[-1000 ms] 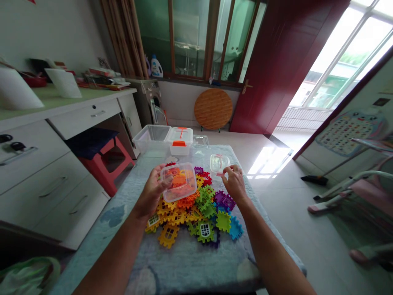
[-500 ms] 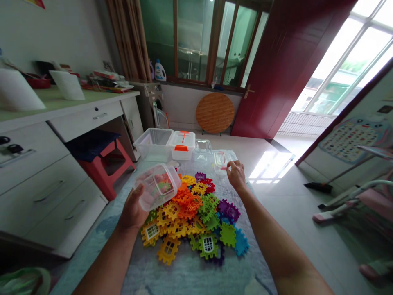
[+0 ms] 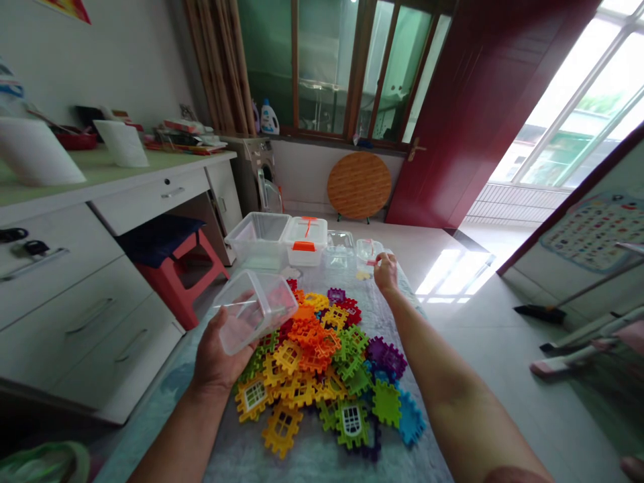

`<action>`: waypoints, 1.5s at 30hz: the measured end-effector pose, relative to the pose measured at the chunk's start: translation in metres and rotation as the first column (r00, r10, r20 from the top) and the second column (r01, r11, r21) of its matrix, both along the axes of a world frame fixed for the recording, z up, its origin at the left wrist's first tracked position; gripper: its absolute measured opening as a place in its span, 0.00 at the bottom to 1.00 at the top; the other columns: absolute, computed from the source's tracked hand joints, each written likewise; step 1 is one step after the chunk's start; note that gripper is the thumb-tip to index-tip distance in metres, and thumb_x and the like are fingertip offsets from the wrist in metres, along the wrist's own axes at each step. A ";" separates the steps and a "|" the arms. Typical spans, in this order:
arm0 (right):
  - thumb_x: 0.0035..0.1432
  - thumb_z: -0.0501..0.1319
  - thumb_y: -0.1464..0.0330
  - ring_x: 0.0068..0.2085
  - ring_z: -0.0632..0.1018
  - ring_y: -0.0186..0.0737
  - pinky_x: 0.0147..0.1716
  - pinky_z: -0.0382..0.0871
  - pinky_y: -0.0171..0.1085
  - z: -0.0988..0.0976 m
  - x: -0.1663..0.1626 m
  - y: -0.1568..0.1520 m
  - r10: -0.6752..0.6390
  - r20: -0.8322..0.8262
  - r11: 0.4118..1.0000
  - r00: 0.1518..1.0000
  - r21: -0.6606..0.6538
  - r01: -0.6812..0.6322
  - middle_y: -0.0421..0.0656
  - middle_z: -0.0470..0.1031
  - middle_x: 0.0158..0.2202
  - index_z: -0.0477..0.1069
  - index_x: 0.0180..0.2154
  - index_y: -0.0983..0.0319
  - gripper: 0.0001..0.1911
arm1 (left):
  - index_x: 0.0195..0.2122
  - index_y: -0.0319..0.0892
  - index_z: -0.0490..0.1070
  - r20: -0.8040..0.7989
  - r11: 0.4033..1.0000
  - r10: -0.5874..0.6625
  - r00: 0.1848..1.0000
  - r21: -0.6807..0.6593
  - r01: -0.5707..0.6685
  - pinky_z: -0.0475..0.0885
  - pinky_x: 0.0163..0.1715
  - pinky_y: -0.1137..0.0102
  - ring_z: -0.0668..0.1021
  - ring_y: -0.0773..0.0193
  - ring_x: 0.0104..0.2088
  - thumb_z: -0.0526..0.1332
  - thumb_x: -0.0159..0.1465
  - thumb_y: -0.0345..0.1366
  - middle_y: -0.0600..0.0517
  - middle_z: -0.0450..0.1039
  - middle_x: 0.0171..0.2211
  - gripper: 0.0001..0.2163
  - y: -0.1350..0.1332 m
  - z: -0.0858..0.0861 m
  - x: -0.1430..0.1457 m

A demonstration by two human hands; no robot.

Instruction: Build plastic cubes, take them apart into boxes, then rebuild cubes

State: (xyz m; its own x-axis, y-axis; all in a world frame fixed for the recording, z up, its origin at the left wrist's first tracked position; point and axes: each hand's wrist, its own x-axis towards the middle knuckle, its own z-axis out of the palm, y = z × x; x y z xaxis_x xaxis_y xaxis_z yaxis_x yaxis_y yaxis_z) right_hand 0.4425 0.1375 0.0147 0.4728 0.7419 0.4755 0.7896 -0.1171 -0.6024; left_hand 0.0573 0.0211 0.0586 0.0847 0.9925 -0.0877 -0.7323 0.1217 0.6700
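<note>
Clock directions are taken from the blocks (image 3: 310, 351), heaped on the cloth-covered table (image 3: 322, 466). Within the heap, orange pieces occupy the middle, yellow lie toward 7 o'clock, green toward 5, blue at 4, purple at 3 and red at 1; several carry window grids. At 10 to 11 o'clock, the left hand (image 3: 220, 352) grips a clear tub (image 3: 246, 314), thumb on its near side; the tub is tilted and overlaps the edge of the heap in this view. At 1 o'clock, the right hand (image 3: 386, 272) has its fingers drawn together, pinching the near edge of a small clear lid (image 3: 369, 249) with reddish trim. Along the far end of the table stand a large clear bin (image 3: 259, 231) at 11 o'clock, a lidded box (image 3: 304, 231) with an orange latch just beside it at 12, and a clear tray-like piece (image 3: 340, 243) between box and lid. Beyond the table are a red stool (image 3: 178, 282) at 10 o'clock and a round wooden board (image 3: 359, 184) near 12:30.
</note>
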 end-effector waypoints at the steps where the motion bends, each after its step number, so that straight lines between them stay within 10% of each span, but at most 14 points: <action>1: 0.52 0.52 0.75 0.40 0.70 0.41 0.43 0.66 0.38 -0.001 0.002 0.004 0.001 -0.008 1.000 1.000 0.007 -0.001 0.46 0.66 0.42 0.70 0.35 0.60 0.11 | 0.52 0.38 0.74 0.000 1.000 -0.008 1.000 -0.001 0.008 0.75 0.49 0.46 0.77 0.41 0.51 0.69 0.52 0.50 0.40 0.79 0.45 0.29 0.000 0.001 0.000; 19: 0.46 0.55 0.76 0.56 0.68 0.49 0.56 0.62 0.46 0.000 0.008 0.020 0.030 -0.045 1.000 0.999 0.007 -0.029 0.53 0.66 0.53 0.71 0.46 0.63 0.22 | 0.60 0.46 0.67 -0.103 0.979 -0.188 0.977 0.055 0.194 0.70 0.54 0.43 0.74 0.38 0.56 0.61 0.59 0.58 0.41 0.76 0.52 0.33 -0.004 -0.014 0.005; 35: 0.51 0.57 0.72 0.41 0.77 0.43 0.49 0.70 0.44 0.029 -0.037 -0.025 0.238 -0.160 0.959 0.958 -0.120 -0.258 0.46 0.79 0.39 0.75 0.37 0.62 0.12 | 0.59 0.46 0.67 -0.081 0.961 -0.254 0.964 0.093 0.261 0.70 0.55 0.44 0.73 0.39 0.57 0.66 0.55 0.59 0.41 0.74 0.54 0.35 -0.009 -0.005 0.012; 37: 0.56 0.58 0.66 0.36 0.77 0.40 0.42 0.72 0.40 0.045 -0.053 -0.049 0.404 -0.275 0.899 0.873 -0.059 -0.434 0.44 0.78 0.35 0.74 0.37 0.61 0.09 | 0.60 0.48 0.66 -0.089 0.957 -0.262 0.961 0.103 0.271 0.70 0.55 0.46 0.73 0.40 0.57 0.69 0.51 0.58 0.42 0.73 0.54 0.37 -0.011 -0.001 0.017; 41: 0.63 0.54 0.54 0.29 0.75 0.35 0.29 0.69 0.35 0.085 -0.094 -0.116 0.704 -0.558 0.567 0.438 0.072 -0.820 0.43 0.76 0.33 0.70 0.47 0.60 0.19 | 0.61 0.52 0.63 -0.125 0.960 -0.210 0.970 0.160 0.228 0.70 0.56 0.49 0.72 0.42 0.59 0.72 0.49 0.56 0.44 0.72 0.55 0.39 -0.017 0.001 0.031; 45: 0.59 0.62 0.57 0.24 0.67 0.30 0.22 0.59 0.32 0.104 -0.129 -0.165 0.757 -0.456 0.537 0.468 0.027 -0.843 0.34 0.67 0.25 0.67 0.48 0.59 0.19 | 0.62 0.53 0.60 -0.229 0.960 -0.082 0.970 0.242 0.138 0.68 0.58 0.53 0.70 0.44 0.61 0.75 0.47 0.51 0.44 0.70 0.57 0.42 -0.023 -0.005 0.039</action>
